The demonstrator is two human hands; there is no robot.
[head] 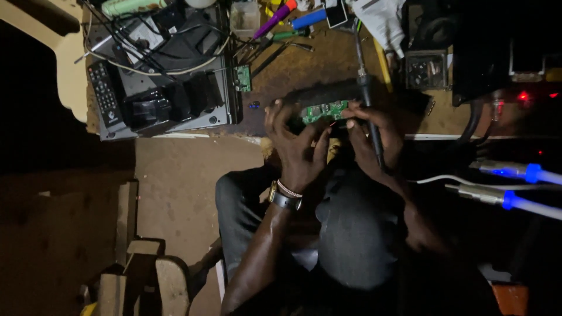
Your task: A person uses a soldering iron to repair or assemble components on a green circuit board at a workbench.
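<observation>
My left hand (294, 143) grips a small green circuit board (324, 110) set in a dark case (328, 93), at the near edge of the brown workbench (316, 64). My right hand (370, 136) touches the board's right side and holds a black soldering iron (370, 117), its shaft running up across the case. A watch and a bead band sit on my left wrist (285, 196).
A grey player box with a remote (105, 93), tangled cables and black parts lies at the left. Another small green board (242, 78), a purple marker (275, 17) and tools lie at the back. Blue-lit plugs (515, 172) and dark equipment stand at the right. My knees are below.
</observation>
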